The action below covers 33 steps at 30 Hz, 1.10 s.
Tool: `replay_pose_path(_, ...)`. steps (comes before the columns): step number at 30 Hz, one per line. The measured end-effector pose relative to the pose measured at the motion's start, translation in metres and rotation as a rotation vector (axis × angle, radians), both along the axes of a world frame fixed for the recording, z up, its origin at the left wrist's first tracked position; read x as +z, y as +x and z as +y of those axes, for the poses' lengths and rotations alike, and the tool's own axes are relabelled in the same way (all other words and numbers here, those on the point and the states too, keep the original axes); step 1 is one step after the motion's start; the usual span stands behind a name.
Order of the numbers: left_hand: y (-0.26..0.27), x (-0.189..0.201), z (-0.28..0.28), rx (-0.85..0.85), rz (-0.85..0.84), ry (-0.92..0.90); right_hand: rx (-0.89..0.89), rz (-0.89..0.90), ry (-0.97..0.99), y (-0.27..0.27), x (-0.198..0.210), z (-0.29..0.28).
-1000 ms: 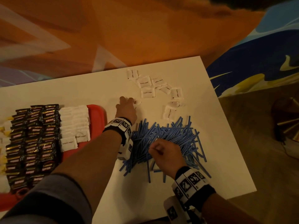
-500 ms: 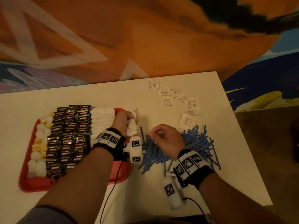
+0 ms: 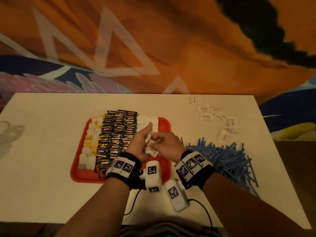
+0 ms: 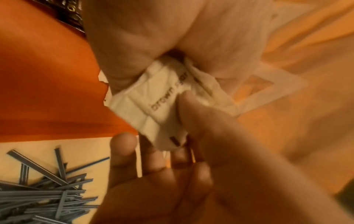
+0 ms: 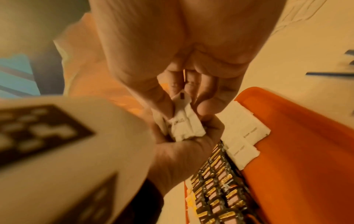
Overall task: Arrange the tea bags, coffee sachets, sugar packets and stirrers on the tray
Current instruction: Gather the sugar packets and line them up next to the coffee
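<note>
Surface: white table, set against an orange patterned floor beyond the hands.
Tray: red tray lay under and just beyond both hands, on the table.
Left hand: left hand was held above the tray, its fingers closed round a small bunch of sugar packets; one packet was printed "brown".
Right hand: right hand was brought against the left, its thumb and fingers pinched on the same bunch of packets.
Hands together: both were met over the tray's right part, with the bunch clamped between them.
Coffee sachets: dark sachets were laid in rows on the tray, left of the left hand.
Tea bags: white and yellow tea bags were lined along the tray's far-left side.
Placed sugar: a white row of packets was seen just beyond the fingers, beside the sachets.
Loose sugar: more packets were scattered on the table, beyond and right of the right hand.
Stirrers: blue stirrers were heaped on the table, right of the right hand.
</note>
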<state>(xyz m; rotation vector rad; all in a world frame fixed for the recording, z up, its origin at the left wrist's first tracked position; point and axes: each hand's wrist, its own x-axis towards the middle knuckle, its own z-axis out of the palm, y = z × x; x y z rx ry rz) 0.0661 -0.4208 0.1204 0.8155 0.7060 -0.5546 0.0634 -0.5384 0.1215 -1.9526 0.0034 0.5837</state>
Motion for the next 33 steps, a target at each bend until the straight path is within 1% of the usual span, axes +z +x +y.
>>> replay_pose_path(3,-0.006,0.005,0.032,0.009,-0.012,-0.073,-0.061,0.095,0.113,-0.004,0.011,0.024)
replay_pose_path(7,-0.011,0.014,0.074,0.013,-0.042,-0.073,-0.204,0.195,0.229,-0.011,0.014,0.052)
replay_pose_path(12,-0.015,0.007,0.115,0.036,-0.085,-0.094,-0.395,0.273,0.406,-0.02,0.014,0.082)
replay_pose_path(14,-0.018,0.004,0.129,0.019,-0.103,-0.107,-0.457,0.313,0.512,-0.025,0.015,0.091)
replay_pose_path(17,-0.024,0.0,0.148,-0.054,-0.134,-0.09,-0.49,0.344,0.62,-0.031,0.012,0.103)
replay_pose_path(19,-0.028,-0.003,0.157,-0.08,-0.139,-0.063,-0.526,0.332,0.632,-0.035,0.009,0.11)
replay_pose_path(23,-0.035,-0.013,0.165,-0.148,-0.128,0.078,-0.649,0.223,0.529,-0.037,0.001,0.119)
replay_pose_path(26,-0.041,-0.015,0.159,-0.276,-0.205,0.235,-0.685,0.218,0.538,-0.036,-0.001,0.118)
replay_pose_path(27,-0.041,-0.015,0.155,-0.29,-0.238,0.284,-0.688,0.228,0.546,-0.035,-0.001,0.118)
replay_pose_path(29,-0.039,-0.016,0.147,-0.262,-0.267,0.36,-0.686,0.234,0.531,-0.033,-0.002,0.114)
replay_pose_path(33,-0.031,-0.02,0.136,-0.221,-0.286,0.422,-0.712,0.198,0.461,-0.025,-0.01,0.094)
